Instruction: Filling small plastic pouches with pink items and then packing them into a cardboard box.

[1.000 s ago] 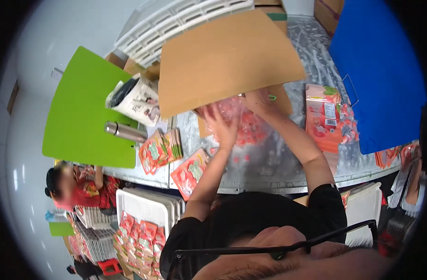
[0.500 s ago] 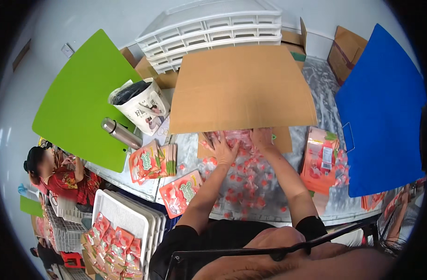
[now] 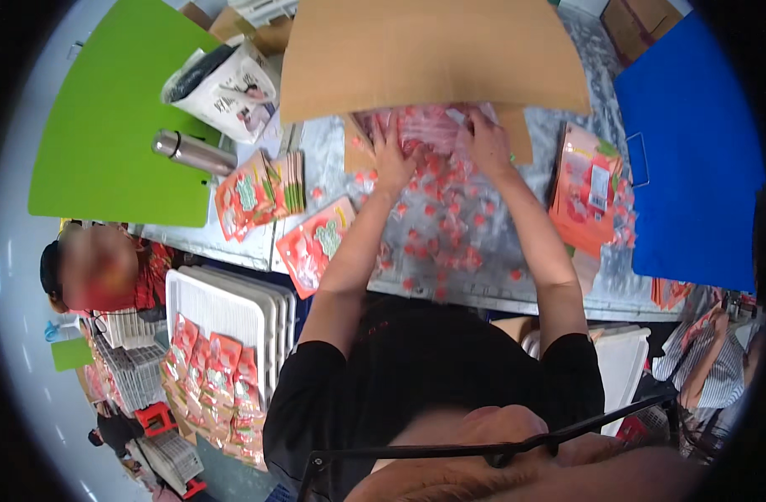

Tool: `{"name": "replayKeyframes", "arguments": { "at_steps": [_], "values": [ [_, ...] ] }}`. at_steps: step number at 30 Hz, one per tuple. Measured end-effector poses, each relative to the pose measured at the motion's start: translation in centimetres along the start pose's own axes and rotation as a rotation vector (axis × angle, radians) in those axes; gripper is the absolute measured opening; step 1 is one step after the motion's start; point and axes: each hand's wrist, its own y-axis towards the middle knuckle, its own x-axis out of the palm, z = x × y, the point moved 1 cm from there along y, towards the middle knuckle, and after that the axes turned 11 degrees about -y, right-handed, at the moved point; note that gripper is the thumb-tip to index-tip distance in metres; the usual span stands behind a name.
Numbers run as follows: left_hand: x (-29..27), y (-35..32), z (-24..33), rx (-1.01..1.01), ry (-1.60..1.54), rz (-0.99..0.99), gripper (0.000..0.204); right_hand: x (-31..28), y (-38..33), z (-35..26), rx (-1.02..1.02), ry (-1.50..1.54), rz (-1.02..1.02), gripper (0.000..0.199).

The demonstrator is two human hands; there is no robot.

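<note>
Small candies [image 3: 450, 226] seen as red in clear wrap, heaped under a plain brown cardboard flap [image 3: 425, 50]. Pouches [image 3: 249, 197] printed orange-red with green. Side panels: one lime green [image 3: 107, 125], one blue [image 3: 692, 159]. Flask [image 3: 192, 152] probably bare steel.

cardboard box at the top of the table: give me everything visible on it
The cardboard box is plain brown corrugated board, lying at the far side of the metal table. Its broad flap spreads toward the person and overhangs the opening. Small red-and-clear wrapped sweets spill from under it onto the table. The left hand and right hand reach into that pile at the flap's edge. No damage shows.
</note>
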Motion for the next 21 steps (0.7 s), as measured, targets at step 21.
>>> {"name": "replayKeyframes", "arguments": {
  "at_steps": [21],
  "values": [
    [-9.5,0.8,5.3,-0.416,0.065,0.188,0.062,-5.1,-2.5,1.3,0.325,0.283,0.325,0.046]
  ]
}}
